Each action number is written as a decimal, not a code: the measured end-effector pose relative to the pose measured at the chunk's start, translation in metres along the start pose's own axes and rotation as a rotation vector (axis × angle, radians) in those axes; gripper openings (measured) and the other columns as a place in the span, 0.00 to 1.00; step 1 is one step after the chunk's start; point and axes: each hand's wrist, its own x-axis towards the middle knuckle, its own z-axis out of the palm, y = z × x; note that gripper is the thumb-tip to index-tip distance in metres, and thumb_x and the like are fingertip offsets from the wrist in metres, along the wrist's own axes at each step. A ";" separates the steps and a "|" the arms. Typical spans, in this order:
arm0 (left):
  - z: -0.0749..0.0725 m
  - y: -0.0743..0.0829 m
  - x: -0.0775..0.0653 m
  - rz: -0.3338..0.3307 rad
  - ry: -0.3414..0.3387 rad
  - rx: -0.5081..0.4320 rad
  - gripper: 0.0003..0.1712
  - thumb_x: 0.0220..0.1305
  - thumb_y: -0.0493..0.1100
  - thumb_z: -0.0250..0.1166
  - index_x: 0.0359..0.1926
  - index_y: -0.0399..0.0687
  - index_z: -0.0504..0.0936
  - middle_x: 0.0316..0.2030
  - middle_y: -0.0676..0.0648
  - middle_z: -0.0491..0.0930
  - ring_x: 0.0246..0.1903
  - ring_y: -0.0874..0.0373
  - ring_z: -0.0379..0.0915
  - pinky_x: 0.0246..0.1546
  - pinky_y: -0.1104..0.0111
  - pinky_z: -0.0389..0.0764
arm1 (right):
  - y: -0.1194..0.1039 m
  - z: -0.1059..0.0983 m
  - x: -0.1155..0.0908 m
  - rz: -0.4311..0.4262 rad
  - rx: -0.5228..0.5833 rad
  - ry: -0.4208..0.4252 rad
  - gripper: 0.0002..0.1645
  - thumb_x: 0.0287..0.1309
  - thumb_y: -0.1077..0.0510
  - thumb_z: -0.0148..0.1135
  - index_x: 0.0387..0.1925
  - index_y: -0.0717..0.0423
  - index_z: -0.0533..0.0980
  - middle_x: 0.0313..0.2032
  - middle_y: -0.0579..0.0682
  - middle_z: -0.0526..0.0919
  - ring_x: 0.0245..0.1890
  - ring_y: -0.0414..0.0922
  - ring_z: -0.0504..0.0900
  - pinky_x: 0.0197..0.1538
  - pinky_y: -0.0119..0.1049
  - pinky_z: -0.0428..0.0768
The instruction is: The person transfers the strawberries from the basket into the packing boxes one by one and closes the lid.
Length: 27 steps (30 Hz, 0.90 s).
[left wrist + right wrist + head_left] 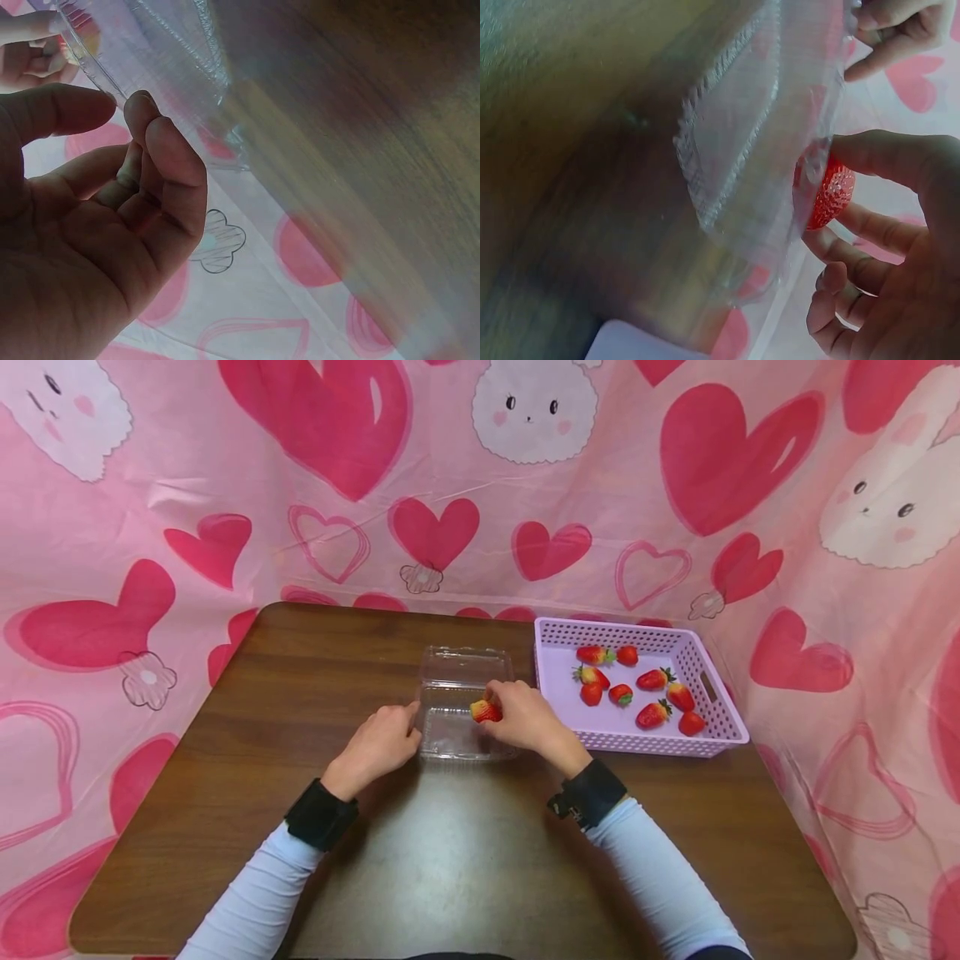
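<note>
A clear plastic clamshell box (450, 737) lies with its lid spread open at the middle of the table. My left hand (381, 742) pinches the box's left rim between thumb and forefinger, which the left wrist view shows up close. Over the box's near half, my right hand (527, 720) holds a strawberry (485, 711) that is red with a pale yellowish end. In the right wrist view the thumb and fingers grip this strawberry (835, 193) at the box's rim, partly seen through the plastic. Whether it touches the bottom I cannot tell.
To the right stands a lilac perforated basket (637, 743) with several strawberries (654, 715) scattered in it, its left wall close to my right hand. The brown wooden table (315, 668) meets a pink heart-patterned cloth (547, 493) at the back and sides.
</note>
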 end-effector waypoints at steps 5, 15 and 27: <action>0.001 0.000 0.000 -0.001 0.000 -0.013 0.31 0.72 0.34 0.59 0.72 0.25 0.69 0.36 0.36 0.81 0.15 0.59 0.56 0.18 0.67 0.64 | -0.002 0.010 0.004 -0.001 -0.065 0.006 0.26 0.58 0.49 0.78 0.54 0.55 0.80 0.42 0.51 0.86 0.45 0.50 0.79 0.48 0.46 0.81; 0.001 0.003 0.000 0.002 0.004 -0.008 0.30 0.72 0.34 0.59 0.72 0.26 0.70 0.34 0.38 0.79 0.20 0.55 0.64 0.20 0.65 0.67 | -0.004 0.021 0.008 0.009 -0.088 -0.036 0.26 0.59 0.49 0.78 0.55 0.54 0.81 0.42 0.51 0.85 0.45 0.50 0.79 0.49 0.45 0.81; 0.001 0.003 -0.001 -0.011 0.008 -0.022 0.31 0.72 0.34 0.58 0.73 0.25 0.69 0.28 0.43 0.72 0.18 0.55 0.63 0.20 0.65 0.68 | -0.009 0.034 0.012 -0.004 -0.188 -0.036 0.28 0.60 0.47 0.77 0.58 0.55 0.83 0.44 0.54 0.88 0.45 0.54 0.80 0.51 0.48 0.78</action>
